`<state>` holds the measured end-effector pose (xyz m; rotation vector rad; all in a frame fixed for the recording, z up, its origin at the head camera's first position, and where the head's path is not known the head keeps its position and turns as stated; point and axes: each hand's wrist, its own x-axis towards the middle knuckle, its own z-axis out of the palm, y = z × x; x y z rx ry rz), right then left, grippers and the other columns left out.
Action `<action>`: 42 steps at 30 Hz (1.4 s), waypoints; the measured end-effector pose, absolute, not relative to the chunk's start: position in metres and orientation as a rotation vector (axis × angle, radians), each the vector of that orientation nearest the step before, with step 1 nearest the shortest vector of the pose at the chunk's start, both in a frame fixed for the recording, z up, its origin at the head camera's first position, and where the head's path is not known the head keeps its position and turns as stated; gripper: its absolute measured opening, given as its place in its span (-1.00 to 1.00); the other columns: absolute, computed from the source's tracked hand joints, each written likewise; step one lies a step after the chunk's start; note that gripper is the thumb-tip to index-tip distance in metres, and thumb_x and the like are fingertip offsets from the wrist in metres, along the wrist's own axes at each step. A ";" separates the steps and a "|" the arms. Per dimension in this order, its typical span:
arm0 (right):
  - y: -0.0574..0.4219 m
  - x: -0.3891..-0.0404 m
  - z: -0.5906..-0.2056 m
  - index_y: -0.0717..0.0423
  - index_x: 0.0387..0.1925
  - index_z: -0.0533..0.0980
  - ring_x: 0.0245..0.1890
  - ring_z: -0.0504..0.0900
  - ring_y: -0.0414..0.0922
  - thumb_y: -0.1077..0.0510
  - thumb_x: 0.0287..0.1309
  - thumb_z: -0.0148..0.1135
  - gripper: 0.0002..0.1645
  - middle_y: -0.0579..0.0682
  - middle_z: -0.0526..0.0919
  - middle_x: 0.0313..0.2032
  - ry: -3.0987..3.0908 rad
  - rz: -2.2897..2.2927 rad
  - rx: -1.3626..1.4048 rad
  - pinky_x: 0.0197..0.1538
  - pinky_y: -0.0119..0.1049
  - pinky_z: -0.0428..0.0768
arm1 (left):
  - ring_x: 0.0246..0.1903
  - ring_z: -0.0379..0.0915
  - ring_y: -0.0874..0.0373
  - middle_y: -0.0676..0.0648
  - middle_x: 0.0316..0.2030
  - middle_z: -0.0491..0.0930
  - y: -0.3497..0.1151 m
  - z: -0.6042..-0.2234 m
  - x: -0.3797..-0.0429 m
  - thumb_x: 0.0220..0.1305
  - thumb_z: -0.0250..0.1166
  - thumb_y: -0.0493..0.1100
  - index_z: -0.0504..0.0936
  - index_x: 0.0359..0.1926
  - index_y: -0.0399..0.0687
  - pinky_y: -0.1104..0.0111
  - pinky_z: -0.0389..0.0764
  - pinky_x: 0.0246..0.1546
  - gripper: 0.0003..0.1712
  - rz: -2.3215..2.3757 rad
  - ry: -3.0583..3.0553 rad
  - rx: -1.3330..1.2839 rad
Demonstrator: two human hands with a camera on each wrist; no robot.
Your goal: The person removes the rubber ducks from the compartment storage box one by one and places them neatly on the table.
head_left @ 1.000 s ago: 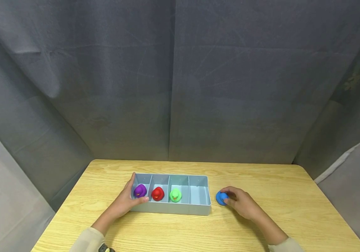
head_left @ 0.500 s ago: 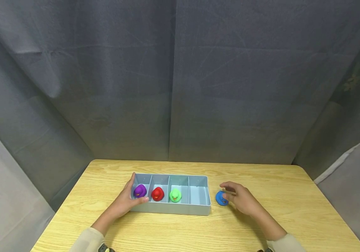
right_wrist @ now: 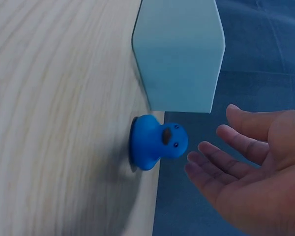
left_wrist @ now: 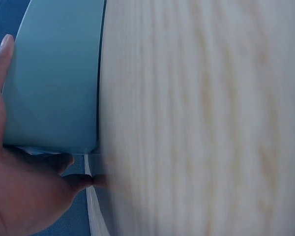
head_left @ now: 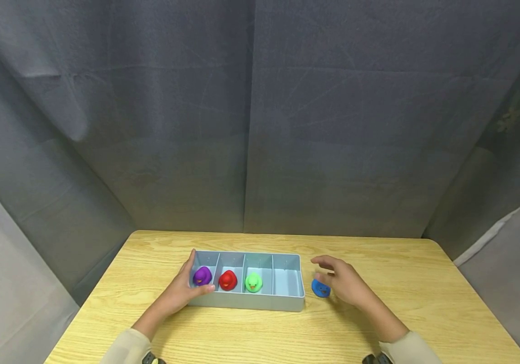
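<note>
A pale blue divided box (head_left: 246, 301) stands on the table, with its compartments in a row. From the left they hold a purple rubber duck (head_left: 203, 275), a red rubber duck (head_left: 228, 280) and a green rubber duck (head_left: 253, 282); the rightmost holds nothing. My left hand (head_left: 180, 290) grips the box's left end, thumb over the front rim and fingers along the end wall. Just right of the box, a blue rubber duck (right_wrist: 155, 140) sits upright on the table. Above it hovers my right hand (head_left: 344, 283), fingers loosely spread, apart from the duck and holding nothing.
The light wood table (head_left: 251, 338) has its far edge along a grey curtain (head_left: 251, 151). Pale cloth panels (head_left: 5, 263) hang at both sides.
My right hand has let go of the blue duck and lifted away, up and slightly left. The blue duck stays on the table. The left hand and the box have not moved.
</note>
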<state>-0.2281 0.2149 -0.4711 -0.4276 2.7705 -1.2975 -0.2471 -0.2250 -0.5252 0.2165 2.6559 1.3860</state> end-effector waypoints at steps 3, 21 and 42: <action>0.211 -0.229 -0.468 0.19 0.32 0.49 0.33 0.48 0.32 0.17 0.43 0.25 -0.51 0.23 0.55 0.31 2.756 -1.313 -0.438 0.28 0.20 0.54 | 0.57 -0.33 -0.38 -0.32 0.64 -0.29 -0.225 -0.525 -0.247 0.14 0.56 0.16 -0.34 0.67 0.00 -0.33 -0.07 0.46 0.46 1.391 2.654 0.215; 0.174 -0.238 -0.454 0.32 0.28 0.51 0.29 0.54 0.24 0.31 0.37 0.28 -0.52 0.25 0.60 0.25 2.724 -1.395 -0.589 0.31 0.13 0.54 | 0.57 -0.29 -0.39 -0.32 0.64 -0.27 -0.225 -0.529 -0.248 0.12 0.56 0.18 -0.34 0.67 0.01 -0.33 -0.05 0.46 0.47 1.401 2.666 0.238; 0.129 -0.238 -0.456 0.25 0.24 0.56 0.23 0.59 0.26 0.28 0.34 0.33 -0.54 0.22 0.62 0.22 2.649 -1.407 -0.625 0.22 0.08 0.63 | 0.57 -0.29 -0.39 -0.31 0.64 -0.28 -0.225 -0.528 -0.247 0.12 0.55 0.22 -0.32 0.67 0.01 -0.34 -0.05 0.46 0.46 1.389 2.671 0.227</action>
